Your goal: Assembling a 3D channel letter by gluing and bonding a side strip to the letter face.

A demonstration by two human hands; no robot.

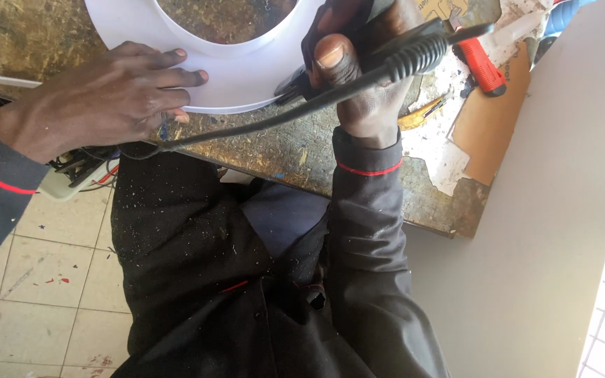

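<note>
Black cord (260,122) crosses the bench edge; red-handled tool (482,68) lies right.

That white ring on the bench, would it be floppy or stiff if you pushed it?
The white ring looks thin and flat, so probably light and slightly bendy. Its smooth face might slide on the bench, which may be why the left hand presses it flat. The right hand grips a corded tool.
</note>
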